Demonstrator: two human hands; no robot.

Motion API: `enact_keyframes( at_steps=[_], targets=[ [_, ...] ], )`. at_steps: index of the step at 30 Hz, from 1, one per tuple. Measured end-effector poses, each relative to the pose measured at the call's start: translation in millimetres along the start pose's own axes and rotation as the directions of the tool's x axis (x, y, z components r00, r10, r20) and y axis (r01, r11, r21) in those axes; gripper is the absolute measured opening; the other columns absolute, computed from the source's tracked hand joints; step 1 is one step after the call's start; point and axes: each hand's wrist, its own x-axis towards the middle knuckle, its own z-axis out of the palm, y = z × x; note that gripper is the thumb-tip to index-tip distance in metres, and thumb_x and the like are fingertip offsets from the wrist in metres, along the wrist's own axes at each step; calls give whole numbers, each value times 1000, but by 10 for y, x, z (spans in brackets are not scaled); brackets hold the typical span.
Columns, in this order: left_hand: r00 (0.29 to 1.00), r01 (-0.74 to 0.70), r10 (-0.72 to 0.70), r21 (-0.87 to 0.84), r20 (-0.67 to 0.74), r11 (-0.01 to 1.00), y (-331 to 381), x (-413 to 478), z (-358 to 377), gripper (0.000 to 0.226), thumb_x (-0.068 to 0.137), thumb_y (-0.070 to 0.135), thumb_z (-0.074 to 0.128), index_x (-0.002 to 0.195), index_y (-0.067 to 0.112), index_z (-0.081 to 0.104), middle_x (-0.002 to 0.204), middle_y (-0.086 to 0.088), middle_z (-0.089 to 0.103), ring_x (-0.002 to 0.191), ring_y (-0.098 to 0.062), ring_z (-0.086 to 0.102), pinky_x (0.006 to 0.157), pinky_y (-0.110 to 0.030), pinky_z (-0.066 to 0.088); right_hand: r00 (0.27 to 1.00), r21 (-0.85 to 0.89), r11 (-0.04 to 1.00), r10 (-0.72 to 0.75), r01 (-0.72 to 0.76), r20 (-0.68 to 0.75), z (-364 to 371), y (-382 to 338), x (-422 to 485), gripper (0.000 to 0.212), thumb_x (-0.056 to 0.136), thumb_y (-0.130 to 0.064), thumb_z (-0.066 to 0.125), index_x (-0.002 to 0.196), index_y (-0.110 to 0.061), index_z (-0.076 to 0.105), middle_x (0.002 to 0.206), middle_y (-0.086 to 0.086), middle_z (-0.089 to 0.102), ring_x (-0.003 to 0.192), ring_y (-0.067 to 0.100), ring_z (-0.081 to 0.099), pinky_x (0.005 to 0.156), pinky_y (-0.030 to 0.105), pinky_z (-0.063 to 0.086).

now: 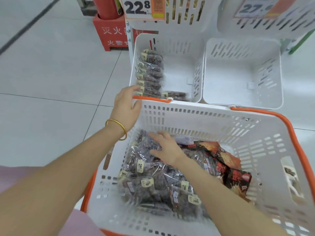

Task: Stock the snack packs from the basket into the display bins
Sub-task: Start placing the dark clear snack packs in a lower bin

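A white shopping basket [238, 126] with orange handles fills the lower frame. It holds several clear snack packs [148, 181] of dark pieces and a few red and black packs [237, 178]. My right hand [166, 148] reaches down into the basket with fingers spread, resting on the clear packs. My left hand [127, 106] is at the basket's far left corner, its fingers around the orange handle [153, 99]. Behind the basket, the left display bin [180, 53] has a row of the same clear packs [150, 74] along its left wall. The right display bin [242, 70] shows only its bare floor.
More white bins [187, 16] with price signs [138, 7] stand above the two lower bins. A red fire extinguisher stand [112, 34] sits on the grey tiled floor to the left. A pink garment shows at the bottom left.
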Motion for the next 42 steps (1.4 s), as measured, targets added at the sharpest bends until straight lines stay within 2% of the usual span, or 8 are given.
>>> enact_keyframes(
  at_steps=[3, 7, 13, 17, 27, 30, 34, 42],
  targets=[
    [1000, -14, 14, 1, 19, 1000, -73, -221, -95, 39, 92, 6, 48, 131, 10, 47, 123, -1, 45, 124, -23, 42, 104, -48, 37, 981, -109, 994, 30, -9, 193, 119, -116, 186, 79, 80, -60, 63, 145, -46, 20, 159, -2, -9, 144, 35, -8, 114, 56, 15],
    [998, 56, -56, -13, 21, 998, -133, -370, -134, 38, 93, 6, 48, 130, 11, 47, 117, 5, 38, 119, -20, 43, 103, -45, 39, 954, -177, 975, 176, -135, 244, 227, -217, 301, 85, 74, -73, 56, 145, -44, 20, 158, -2, -15, 142, 40, -12, 112, 61, 17],
    [998, 61, -58, -76, 37, 995, -7, -368, -114, 38, 93, 6, 47, 130, 13, 47, 124, 5, 38, 123, -18, 42, 105, -41, 38, 939, -176, 947, 297, -267, 174, 388, -299, 375, 73, 79, -63, 55, 138, -28, 29, 156, 8, -7, 137, 51, 2, 103, 62, 31],
    [997, 62, -59, -75, 41, 995, 76, -386, -132, 38, 95, 8, 45, 132, 13, 45, 131, -1, 40, 120, -13, 42, 99, -28, 40, 969, -214, 951, 240, -224, 55, 386, -255, 329, 44, 90, -36, 47, 130, -20, 39, 142, 17, 25, 117, 46, 41, 91, 49, 46],
    [948, 179, -160, -46, 274, 983, 283, -480, -131, 39, 94, 14, 52, 132, 17, 44, 139, -2, 41, 119, -10, 45, 88, -19, 37, 955, 481, 866, 15, 136, -296, -301, -71, -592, 44, 96, 1, 38, 118, -32, 56, 116, -24, 57, 100, -14, 54, 87, 14, 46],
    [871, 244, -211, -16, 444, 970, 493, -514, -76, 66, 90, 27, 60, 145, 12, 27, 150, -4, 32, 133, -17, 37, 101, -27, 37, 944, 706, 696, 129, 131, -303, -579, -86, -748, 40, 96, -11, 41, 117, -39, 60, 113, -14, 64, 84, 3, 64, 67, 25, 51],
    [853, 165, -156, 25, 499, 986, 817, -505, -16, 73, 86, 37, 64, 144, 11, 29, 149, -4, 34, 135, -18, 36, 107, -31, 33, 945, 814, 555, 140, 173, -297, -826, -104, -891, 41, 92, -28, 49, 123, -54, 49, 142, -5, 42, 125, 21, 47, 102, 54, 41],
    [912, 136, -76, -123, 403, 983, 1142, -404, -61, 53, 78, 21, 75, 110, 20, 32, 117, -5, 45, 99, -17, 48, 72, -20, 47, 900, 909, 353, 287, 220, -329, -1033, -83, -1014, 62, 68, -24, 78, 122, -42, 54, 132, 12, 53, 107, 26, 63, 86, 48, 53]
  ],
)
